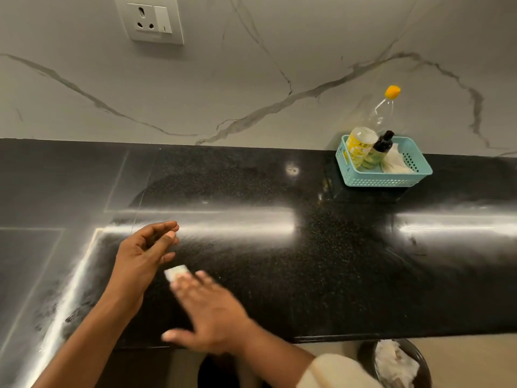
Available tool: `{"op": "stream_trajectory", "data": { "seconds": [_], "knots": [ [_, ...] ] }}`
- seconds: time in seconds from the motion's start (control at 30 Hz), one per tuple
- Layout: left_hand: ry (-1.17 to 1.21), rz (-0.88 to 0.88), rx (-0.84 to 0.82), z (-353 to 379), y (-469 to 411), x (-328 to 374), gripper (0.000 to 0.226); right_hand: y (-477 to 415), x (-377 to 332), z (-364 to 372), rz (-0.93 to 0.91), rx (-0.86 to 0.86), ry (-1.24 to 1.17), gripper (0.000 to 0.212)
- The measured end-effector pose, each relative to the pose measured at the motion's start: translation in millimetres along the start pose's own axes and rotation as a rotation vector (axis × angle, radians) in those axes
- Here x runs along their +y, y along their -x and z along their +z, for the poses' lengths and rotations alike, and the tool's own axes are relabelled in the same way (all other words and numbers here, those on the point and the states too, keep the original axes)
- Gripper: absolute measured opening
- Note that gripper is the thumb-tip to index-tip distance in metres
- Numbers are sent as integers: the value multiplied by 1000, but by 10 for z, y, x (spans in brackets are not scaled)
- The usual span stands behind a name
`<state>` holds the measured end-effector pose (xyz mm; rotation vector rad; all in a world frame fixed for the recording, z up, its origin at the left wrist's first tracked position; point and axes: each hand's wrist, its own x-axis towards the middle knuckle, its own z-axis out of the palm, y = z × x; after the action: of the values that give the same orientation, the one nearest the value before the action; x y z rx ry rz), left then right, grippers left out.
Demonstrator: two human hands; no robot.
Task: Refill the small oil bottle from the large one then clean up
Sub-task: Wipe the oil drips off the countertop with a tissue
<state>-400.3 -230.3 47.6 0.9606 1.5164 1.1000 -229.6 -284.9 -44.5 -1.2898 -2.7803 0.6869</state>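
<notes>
Hands are both low over the black surface (307, 261), near its front edge on the left side. The right hand (207, 309) lies flat with straight fingers, fingertips pressing on a small white folded tissue (175, 271) that sits on the stone. It's not gripping anything, and it's pretty blurry. The left hand (145, 253) hovers just beside it and a bit further back. It's relaxed, with the fingers loosely bent and nothing in it. A cream sleeve (335, 371) shows on the right arm.

The oil stuff is well apart from the hands, over at the back right against the marble wall (279, 65). A teal basket (389, 182) holds the small oil bottle (382, 148), which stands upright with its black cap on. A yellow-labelled jar (359, 145) is right next to it on the left, and some crumpled white paper (397, 161) fills the right side. The large bottle (384, 110), clear with a yellow cap on, pokes up behind those two. Honestly can't tell if it's inside the basket or just behind it.

Below the surface's front edge on the right there's a dark round bin (419, 357) with more crumpled white tissue in it. A wall socket (151, 19) is up at the top left.
</notes>
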Motion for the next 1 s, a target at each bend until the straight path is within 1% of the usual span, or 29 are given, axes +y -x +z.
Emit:
{"op": "stream_trajectory", "data": {
  "seconds": [0.03,0.13,0.2,0.23,0.3,0.37,0.4,0.43,0.47,0.5,0.57,0.63,0.7,0.77,0.83,0.9,0.93,0.97,1.0],
  "knots": [
    [2,0,2,7,-21,-3,23,189,244,-74,104,36,1,100],
    [12,-14,4,-7,-67,-57,24,965,1154,-362,587,135,-3,98],
    [25,-32,14,-21,-100,-105,24,1635,1717,-492,853,202,34,101],
    [24,-40,13,-17,-107,-117,23,1950,1940,-544,955,198,37,106],
    [31,-59,15,-12,-102,-140,23,2352,2255,-603,1135,184,-34,119],
    [40,-72,10,-21,-87,-157,22,2303,2382,-646,1251,245,-138,132],
    [38,-77,10,-30,-82,-160,22,2111,2393,-645,1267,276,-176,137],
    [39,-78,12,-26,-78,-151,22,1855,2368,-650,1248,294,-181,139],
    [44,-82,11,-34,-72,-147,21,1548,2290,-633,1186,295,-156,138],
    [45,-82,5,-27,-69,-132,21,1214,2158,-633,1087,289,-129,134],
    [24,-84,-4,-26,-72,-107,21,541,1683,-558,874,242,-159,119],
    [12,-70,-25,-37,-86,-84,21,-28,1044,-391,623,176,-200,107],
    [11,-47,-27,-45,-95,-67,21,-403,375,-168,314,101,-180,104],
    [4,-31,-16,-62,-78,-39,21,-570,-207,126,49,17,-127,100],
    [-3,-41,1,-113,-78,-52,20,-598,-581,361,-136,-76,-67,98],
    [-12,-44,5,-163,-70,-22,21,-642,-680,435,-275,-133,-17,96],
    [-9,-27,-5,-106,-61,45,21,-731,-605,405,-299,-119,13,94],
    [0,-9,7,-73,-43,80,21,-812,-508,325,-280,-84,15,92],
    [21,3,43,-40,-33,112,24,-900,-364,163,-217,-26,-19,90]
  ]
}}
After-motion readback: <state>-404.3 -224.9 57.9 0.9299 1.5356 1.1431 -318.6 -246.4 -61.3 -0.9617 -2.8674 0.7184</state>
